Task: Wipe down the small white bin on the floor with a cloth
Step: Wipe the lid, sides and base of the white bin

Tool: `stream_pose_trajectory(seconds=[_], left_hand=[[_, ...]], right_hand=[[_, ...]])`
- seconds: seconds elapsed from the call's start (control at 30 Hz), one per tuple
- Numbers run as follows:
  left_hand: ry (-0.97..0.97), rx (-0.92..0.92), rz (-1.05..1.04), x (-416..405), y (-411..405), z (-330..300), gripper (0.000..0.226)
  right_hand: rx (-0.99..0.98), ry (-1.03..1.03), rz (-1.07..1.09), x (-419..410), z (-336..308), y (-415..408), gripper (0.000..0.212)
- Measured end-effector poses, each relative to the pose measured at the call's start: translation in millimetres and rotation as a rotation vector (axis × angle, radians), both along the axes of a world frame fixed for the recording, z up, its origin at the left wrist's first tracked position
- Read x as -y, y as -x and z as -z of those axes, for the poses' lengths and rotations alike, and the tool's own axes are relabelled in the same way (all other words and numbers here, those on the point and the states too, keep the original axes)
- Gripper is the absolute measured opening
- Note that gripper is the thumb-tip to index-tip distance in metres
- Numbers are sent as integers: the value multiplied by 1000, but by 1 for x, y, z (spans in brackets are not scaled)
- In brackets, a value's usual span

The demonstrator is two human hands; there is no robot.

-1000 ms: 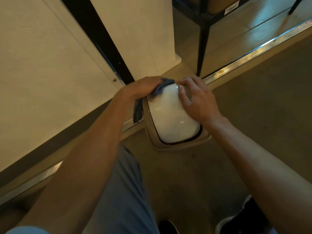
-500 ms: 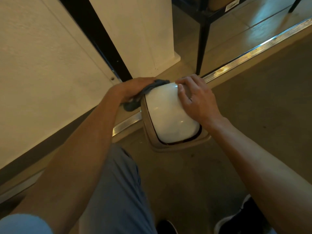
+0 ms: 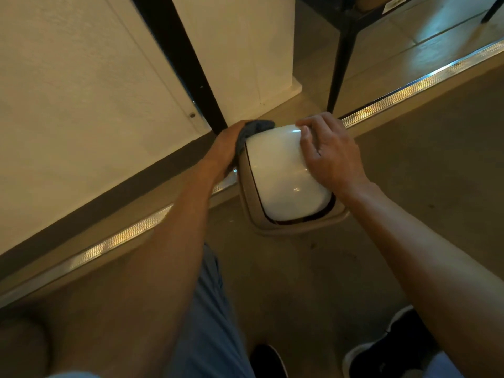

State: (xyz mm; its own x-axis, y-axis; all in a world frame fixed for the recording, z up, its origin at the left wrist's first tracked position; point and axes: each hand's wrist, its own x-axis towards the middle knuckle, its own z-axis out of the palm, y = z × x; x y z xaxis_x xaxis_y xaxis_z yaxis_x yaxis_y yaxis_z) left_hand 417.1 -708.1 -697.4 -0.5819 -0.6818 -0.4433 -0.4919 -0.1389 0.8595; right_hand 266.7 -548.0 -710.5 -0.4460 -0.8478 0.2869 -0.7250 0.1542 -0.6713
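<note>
The small bin (image 3: 283, 175) stands on the floor at the middle of the view, with a glossy white domed lid in a beige rim. My left hand (image 3: 227, 144) grips a dark grey cloth (image 3: 255, 129) and presses it against the bin's upper left side; most of the cloth is hidden under the hand. My right hand (image 3: 330, 154) lies over the lid's upper right corner, its fingers curled over the far edge.
A cream wall with a black vertical strip (image 3: 180, 58) stands just behind the bin. A ribbed metal floor strip (image 3: 409, 90) runs diagonally past it. A black furniture leg (image 3: 339, 61) stands behind. My dark shoes (image 3: 381, 347) are at the bottom.
My left hand has slid the cloth from the lid's far top edge down along the bin's left side. The right hand has stayed on the lid's right corner.
</note>
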Motion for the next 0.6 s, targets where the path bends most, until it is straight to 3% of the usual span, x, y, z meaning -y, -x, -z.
stream_pose_trajectory(seconds=[0.07,0.17,0.33,0.43,0.6], left_hand=[[-28,-108,-262,-23,-17,18,19],[118,-251,-493,-84,-39,39,24],[257,-178,-486,-196,-63,58,48],[253,-225,-499,-182,-57,54,44],[230,-192,-443,-82,-33,36,37]], right_hand=[[-14,3,4,0,1,-1,35],[-40,1,1,1,1,-1,34],[-82,-16,-30,0,0,0,39],[-73,-32,-53,-1,-1,2,40],[-29,-32,-39,-1,-2,2,40]])
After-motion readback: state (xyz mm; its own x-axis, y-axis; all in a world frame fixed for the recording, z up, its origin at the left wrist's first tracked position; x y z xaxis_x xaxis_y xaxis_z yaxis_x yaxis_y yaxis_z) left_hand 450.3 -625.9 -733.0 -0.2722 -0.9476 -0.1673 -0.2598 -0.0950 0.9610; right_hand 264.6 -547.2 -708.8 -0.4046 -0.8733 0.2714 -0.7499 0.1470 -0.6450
